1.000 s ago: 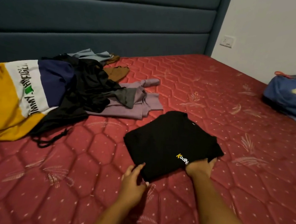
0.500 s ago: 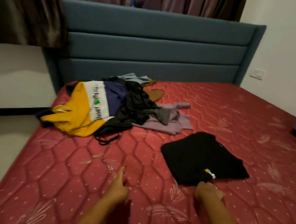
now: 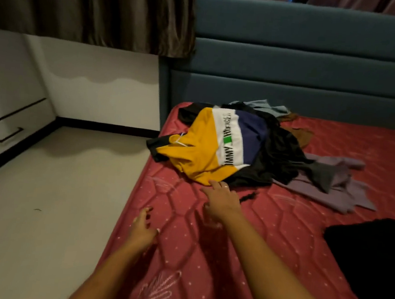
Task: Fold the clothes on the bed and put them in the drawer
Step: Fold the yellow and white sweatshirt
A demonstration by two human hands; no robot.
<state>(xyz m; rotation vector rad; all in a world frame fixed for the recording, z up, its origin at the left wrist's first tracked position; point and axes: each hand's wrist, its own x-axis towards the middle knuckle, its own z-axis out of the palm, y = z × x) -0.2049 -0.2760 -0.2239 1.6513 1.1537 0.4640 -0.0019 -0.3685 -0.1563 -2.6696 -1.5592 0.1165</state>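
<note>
So the black shirt point(image 3: 373, 262) sat folded near right on the bed point(image 3: 280, 229). Both hands were empty, fingers loose, right hand point(image 3: 221, 203) touching the yellow hoodie point(image 3: 199, 149) atop the far pile point(image 3: 280, 157), left hand point(image 3: 141, 228) nearer. Next, I'd guess: grip that hoodie, drag it clear.

Red quilted mattress point(image 3: 268, 228); teal headboard point(image 3: 296, 62); a yellow, white and navy top point(image 3: 216, 146), a black folded shirt point(image 3: 373, 262), lilac garment point(image 3: 337, 187).

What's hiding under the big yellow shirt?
Some black clothes poke out from under the yellow shirt on both sides, lying on the red mattress. How many pieces are beneath, and whether anything else hides there, cannot be seen because the shirt covers them.
</note>
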